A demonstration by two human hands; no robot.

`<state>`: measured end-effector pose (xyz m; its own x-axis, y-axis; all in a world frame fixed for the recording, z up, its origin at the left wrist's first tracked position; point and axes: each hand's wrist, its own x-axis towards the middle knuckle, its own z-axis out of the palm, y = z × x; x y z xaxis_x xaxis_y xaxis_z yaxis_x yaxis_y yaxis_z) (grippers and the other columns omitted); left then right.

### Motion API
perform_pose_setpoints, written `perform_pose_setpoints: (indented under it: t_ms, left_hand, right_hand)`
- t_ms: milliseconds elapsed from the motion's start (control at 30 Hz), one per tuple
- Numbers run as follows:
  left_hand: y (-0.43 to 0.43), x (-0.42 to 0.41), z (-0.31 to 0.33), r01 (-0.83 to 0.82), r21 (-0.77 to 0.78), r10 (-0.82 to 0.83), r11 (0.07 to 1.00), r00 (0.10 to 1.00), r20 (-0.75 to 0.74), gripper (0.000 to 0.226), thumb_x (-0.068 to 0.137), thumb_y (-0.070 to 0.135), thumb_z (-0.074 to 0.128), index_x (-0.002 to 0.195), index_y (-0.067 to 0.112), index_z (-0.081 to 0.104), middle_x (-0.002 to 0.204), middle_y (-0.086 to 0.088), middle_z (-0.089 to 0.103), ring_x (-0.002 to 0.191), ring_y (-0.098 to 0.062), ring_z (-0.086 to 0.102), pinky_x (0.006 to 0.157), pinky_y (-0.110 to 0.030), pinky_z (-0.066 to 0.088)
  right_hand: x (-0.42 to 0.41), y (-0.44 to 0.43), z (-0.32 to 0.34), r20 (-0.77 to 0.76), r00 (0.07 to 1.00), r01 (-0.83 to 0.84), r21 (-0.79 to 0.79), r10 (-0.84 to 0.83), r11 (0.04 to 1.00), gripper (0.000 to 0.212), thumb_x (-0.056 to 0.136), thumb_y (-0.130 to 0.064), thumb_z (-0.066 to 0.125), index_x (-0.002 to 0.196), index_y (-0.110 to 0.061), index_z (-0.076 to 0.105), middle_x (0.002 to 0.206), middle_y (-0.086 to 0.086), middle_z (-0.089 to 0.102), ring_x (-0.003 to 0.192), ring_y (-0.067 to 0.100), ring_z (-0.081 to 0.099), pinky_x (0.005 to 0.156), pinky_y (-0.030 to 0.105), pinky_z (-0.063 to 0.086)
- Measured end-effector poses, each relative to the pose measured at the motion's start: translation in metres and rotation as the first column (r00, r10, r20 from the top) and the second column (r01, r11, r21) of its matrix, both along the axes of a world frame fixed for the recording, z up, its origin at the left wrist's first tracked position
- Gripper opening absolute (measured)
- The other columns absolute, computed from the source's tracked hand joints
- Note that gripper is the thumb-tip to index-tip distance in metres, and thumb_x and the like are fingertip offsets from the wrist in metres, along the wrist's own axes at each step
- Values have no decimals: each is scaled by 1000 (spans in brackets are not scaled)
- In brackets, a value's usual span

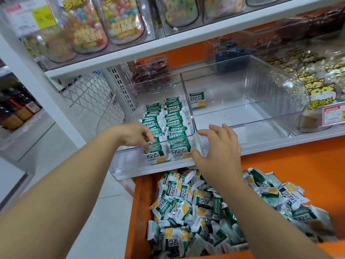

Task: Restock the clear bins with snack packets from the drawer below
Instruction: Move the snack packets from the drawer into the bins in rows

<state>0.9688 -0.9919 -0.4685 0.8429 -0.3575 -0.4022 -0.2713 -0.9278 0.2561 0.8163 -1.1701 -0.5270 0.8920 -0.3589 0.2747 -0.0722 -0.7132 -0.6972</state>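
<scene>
Both hands are up at the front rim of the clear bins, and the stock lies beneath them: the orange drawer (141,212), pulled out, holds a loose heap of snack packets (201,206) directly under and nearer than the right hand (220,146). Right hand: fingers spread and empty, hovering at the divider between the two bins, thumb near the front wall. Left hand (134,134): fingers curled down over the front lip of the left bin (130,98), tips touching or just at the nearest packets; whether it pinches one cannot be told. The left bin already carries two rows of packets (169,124) standing on edge, rows running away from the hands, front to back. Right bin (261,86), beyond the right hand, is nearly bare: one lone packet (197,100) at the far left corner. Judgement: the right hand is nearer the drawer heap and the right bin, so it should reach down and back. Writing: packets are green, white and yellow with large script, not legible to me; a yellow price tag (43,18) up left reads about "16.80"; yellow characters on the cat-printed bags (321,90) far right.
</scene>
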Motion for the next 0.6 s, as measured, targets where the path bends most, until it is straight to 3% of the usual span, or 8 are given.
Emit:
perform_pose_setpoints:
  t_ms: [67, 133, 267, 367, 500, 600]
  left_hand:
    - [0, 0, 0, -27, -137, 19, 990, 998, -62, 24, 85, 11, 70, 107, 15, 63, 97, 0, 59, 82, -6, 58, 70, -10, 45]
    - [-1, 0, -2, 2, -140, -6, 990, 1000, -27, 27, 84, 10, 71, 110, 13, 65, 95, 2, 60, 76, -3, 57, 63, -5, 42]
    - [-6, 2, -11, 46, -49, -43, 998, 998, 45, 30, 78, 17, 77, 106, 19, 66, 94, 4, 61, 80, -10, 56, 81, -23, 46]
    - [-10, 3, -14, 69, -32, -66, 997, 993, 94, 27, 77, 20, 79, 97, 22, 62, 85, 8, 57, 71, -6, 52, 65, -20, 42]
    - [-8, 0, -15, 70, -75, -58, 995, 987, 152, 22, 77, 20, 79, 90, 25, 62, 83, 8, 58, 71, -7, 53, 63, -19, 42]
    - [-12, -18, -5, 63, -266, 13, 962, 962, 274, 14, 83, 20, 73, 94, 21, 64, 81, 8, 59, 72, -8, 54, 65, -20, 42]
  right_hand:
    - [0, -1, 0, 2, 1000, -2, -3, 2, 1000, 45, 89, -34, 60, 132, -27, 50, 148, -5, 35, 144, 16, 7, 116, 38, 10]
    - [0, -1, -1, 1, 1000, -3, -8, 3, 1000, 45, 89, -34, 60, 132, -28, 50, 148, -5, 35, 144, 16, 8, 116, 38, 10]
    - [0, -2, -1, -4, 1000, -3, -11, 3, 1000, 45, 89, -35, 60, 132, -28, 50, 148, -5, 35, 144, 16, 8, 116, 38, 10]
    - [1, -1, -1, 0, 1000, -1, -10, 1, 1000, 45, 88, -35, 60, 132, -28, 51, 147, -4, 36, 144, 17, 8, 116, 38, 10]
    - [2, -1, -3, 12, 1000, 0, -18, 0, 1000, 43, 88, -34, 60, 130, -28, 52, 147, -4, 36, 144, 17, 8, 116, 38, 10]
    - [1, -3, -5, 38, 999, -4, -32, 5, 999, 40, 88, -32, 61, 128, -28, 55, 145, -5, 39, 143, 16, 11, 116, 37, 11]
